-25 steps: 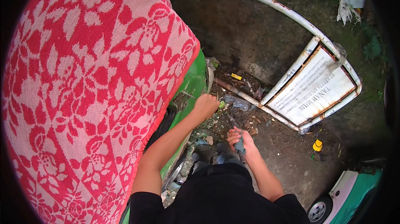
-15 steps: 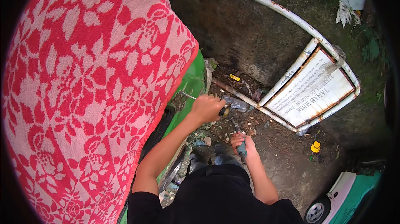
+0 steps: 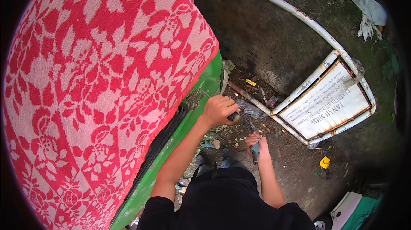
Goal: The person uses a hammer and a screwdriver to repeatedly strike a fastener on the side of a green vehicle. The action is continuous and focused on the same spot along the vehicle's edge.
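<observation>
Left hand point(image 3: 220, 109): fingers curled around the handle of a thin-shafted tool point(image 3: 234, 117); we see the rounded handle end protruding beside the palm.
Thin shaft: directed up and left, its tip at the green body panel point(image 3: 212, 75); we cannot tell whether the two touch.
Right hand point(image 3: 263, 146): fingers wrapped around a blue-grey handled tool point(image 3: 254, 149), held lower than the left hand and near it.
Dark shaft point(image 3: 251, 125): pointing up from the right grip, above littered ground point(image 3: 282, 165).
Cover: we note a red-and-pink floral cloth point(image 3: 102, 80) draped over the green body panel.
Beyond: a rusted, white-framed sign point(image 3: 329, 103) leans to our right.
</observation>
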{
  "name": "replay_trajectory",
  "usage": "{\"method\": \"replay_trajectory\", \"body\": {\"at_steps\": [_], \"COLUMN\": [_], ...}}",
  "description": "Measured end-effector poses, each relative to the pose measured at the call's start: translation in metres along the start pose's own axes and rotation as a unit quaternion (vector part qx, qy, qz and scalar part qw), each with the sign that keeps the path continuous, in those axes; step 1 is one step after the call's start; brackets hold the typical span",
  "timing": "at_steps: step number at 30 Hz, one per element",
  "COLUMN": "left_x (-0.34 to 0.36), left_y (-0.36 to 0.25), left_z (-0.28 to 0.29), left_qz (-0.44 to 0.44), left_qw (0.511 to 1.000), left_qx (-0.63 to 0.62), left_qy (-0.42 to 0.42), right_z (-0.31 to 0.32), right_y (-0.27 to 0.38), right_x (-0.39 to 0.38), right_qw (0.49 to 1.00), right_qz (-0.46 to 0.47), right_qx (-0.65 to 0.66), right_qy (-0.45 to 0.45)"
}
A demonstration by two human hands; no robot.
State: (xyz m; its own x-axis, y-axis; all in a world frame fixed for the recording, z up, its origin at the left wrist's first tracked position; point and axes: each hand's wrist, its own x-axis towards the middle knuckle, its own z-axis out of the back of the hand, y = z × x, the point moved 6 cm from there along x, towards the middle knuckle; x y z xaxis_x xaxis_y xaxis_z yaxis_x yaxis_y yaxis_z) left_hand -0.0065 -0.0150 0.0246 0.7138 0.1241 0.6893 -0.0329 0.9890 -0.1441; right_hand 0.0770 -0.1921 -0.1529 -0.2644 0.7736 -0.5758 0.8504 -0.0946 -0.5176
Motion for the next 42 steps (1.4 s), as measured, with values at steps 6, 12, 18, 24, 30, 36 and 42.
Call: {"method": "replay_trajectory", "body": {"at_steps": [6,12,18,24,30,36,42], "left_x": [-0.005,-0.008,0.005,0.012,0.015,0.017,0.011], "left_y": [-0.014,-0.015,-0.009,-0.004,0.006,-0.009,-0.017], "left_z": [0.028,0.026,0.014,-0.004,-0.021,-0.015,-0.017], "left_qz": [-0.003,0.0,0.009,0.101,0.188,0.31,0.285], "left_qw": [0.999,1.0,1.0,0.991,0.974,0.943,0.953], "left_qx": [0.009,0.025,0.004,0.005,0.048,0.112,0.089], "left_qy": [-0.053,-0.012,-0.026,0.092,0.121,0.05,0.05], "right_z": [0.008,0.018,0.02,0.011,-0.001,-0.008,-0.021], "right_y": [0.006,0.011,0.017,0.029,0.039,0.047,0.054], "right_x": [0.003,0.004,0.005,0.005,0.002,-0.005,-0.012], "right_qw": [1.0,1.0,1.0,0.998,0.969,0.961,0.95], "right_qz": [-0.006,0.002,-0.01,0.006,0.083,0.091,0.095], "right_qx": [-0.003,-0.007,0.004,-0.062,-0.218,-0.246,-0.291], "right_qy": [0.004,-0.006,-0.016,0.021,0.076,0.083,0.06]}}
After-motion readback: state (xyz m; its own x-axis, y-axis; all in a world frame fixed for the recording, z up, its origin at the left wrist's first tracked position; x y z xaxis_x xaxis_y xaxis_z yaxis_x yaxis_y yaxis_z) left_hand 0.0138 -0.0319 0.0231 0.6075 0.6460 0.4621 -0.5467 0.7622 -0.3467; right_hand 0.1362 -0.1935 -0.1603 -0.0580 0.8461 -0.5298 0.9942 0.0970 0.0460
